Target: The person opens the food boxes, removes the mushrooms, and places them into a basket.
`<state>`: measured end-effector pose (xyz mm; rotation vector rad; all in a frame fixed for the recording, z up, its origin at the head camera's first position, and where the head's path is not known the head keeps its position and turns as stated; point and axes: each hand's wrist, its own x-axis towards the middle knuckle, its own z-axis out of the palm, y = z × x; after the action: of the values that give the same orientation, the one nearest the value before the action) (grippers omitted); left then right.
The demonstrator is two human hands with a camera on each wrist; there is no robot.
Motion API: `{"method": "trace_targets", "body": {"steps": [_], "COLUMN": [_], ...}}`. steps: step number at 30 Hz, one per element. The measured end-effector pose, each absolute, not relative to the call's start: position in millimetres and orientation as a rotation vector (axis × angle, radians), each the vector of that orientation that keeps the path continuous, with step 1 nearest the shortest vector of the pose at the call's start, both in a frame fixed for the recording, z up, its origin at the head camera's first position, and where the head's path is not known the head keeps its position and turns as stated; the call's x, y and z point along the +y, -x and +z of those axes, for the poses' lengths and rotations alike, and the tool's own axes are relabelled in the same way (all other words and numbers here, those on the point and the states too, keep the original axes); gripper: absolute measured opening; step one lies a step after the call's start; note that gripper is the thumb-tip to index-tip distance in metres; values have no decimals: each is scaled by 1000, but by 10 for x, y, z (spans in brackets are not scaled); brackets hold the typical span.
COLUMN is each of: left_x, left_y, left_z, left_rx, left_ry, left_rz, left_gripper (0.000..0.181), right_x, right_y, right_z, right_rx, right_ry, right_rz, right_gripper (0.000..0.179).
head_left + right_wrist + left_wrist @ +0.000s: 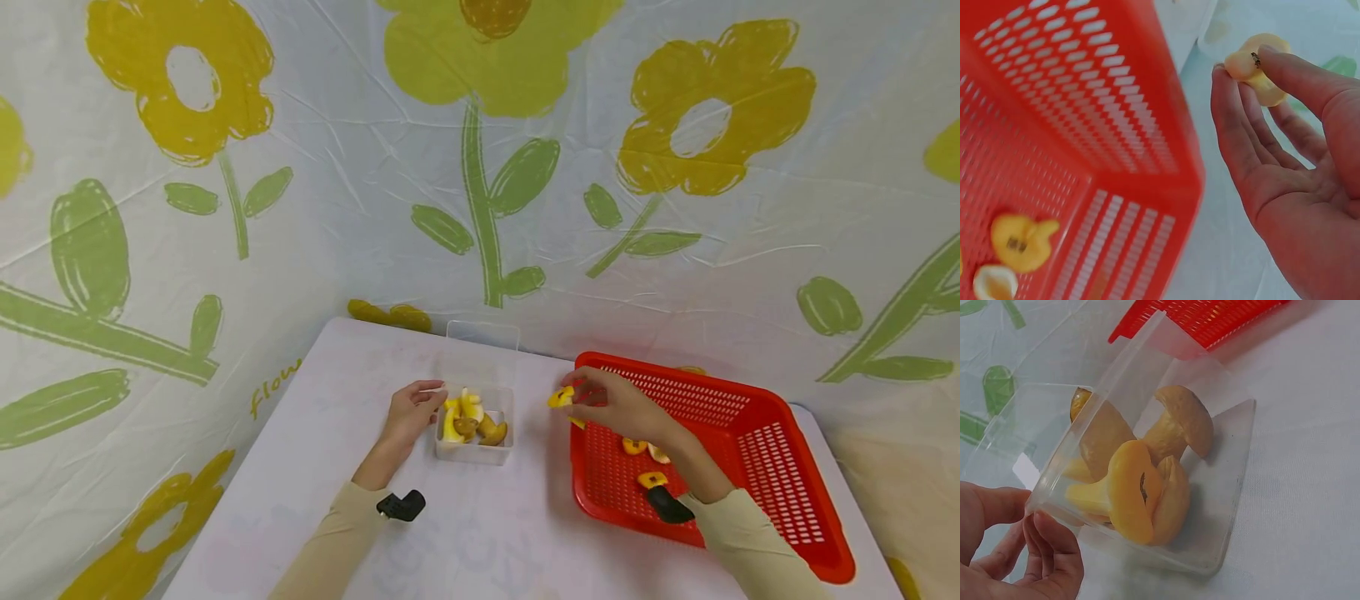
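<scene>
My left hand (408, 412) pinches the upper edge of a clear plastic box (472, 454) between thumb and fingers. Inside the box lie several toy mushrooms, among them a yellow one (1132, 497) with a dark mark and a brown-capped one (1188, 419). Between thumb and fingertips, my right hand (622, 404) holds another yellow toy mushroom (1244, 65), also dark-marked. That hand is just past the left rim of a red perforated basket (720, 454), on the side toward the box.
Yellow pieces lie in the basket, including a marked one (1022, 244) and a whitish one (994, 284). The box's clear lid (483, 337) stands raised behind it. A flower-printed cloth (337, 167) hangs behind the white table (322, 400).
</scene>
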<state>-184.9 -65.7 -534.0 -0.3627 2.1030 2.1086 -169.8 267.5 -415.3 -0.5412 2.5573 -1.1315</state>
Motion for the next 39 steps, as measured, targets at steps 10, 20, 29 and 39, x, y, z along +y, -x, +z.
{"method": "trace_targets", "body": {"steps": [10,20,29,39], "left_x": [-686,-690,-673,-660], "left_y": [1849,1846,1839,1840], "left_z": [-5341,-5324,-5322,-5326], "left_rx": [2130,2135,2133,2144], "left_ry": [380,366,363,376], "left_rz": [2094,2088,2083,2067], "left_gripper": [31,31,31,30], "right_x": [3047,3322,3413,3394], "right_y": [1627,1665,1659,1669], "right_z": [-4117,-4348,-4639,-4837], "right_rx": [2564,2539,2405,2413], "right_ry": [491,483,384,345], "right_rz": [-1116,-1053,-1061,-915], "right_gripper": [42,36,35,30]}}
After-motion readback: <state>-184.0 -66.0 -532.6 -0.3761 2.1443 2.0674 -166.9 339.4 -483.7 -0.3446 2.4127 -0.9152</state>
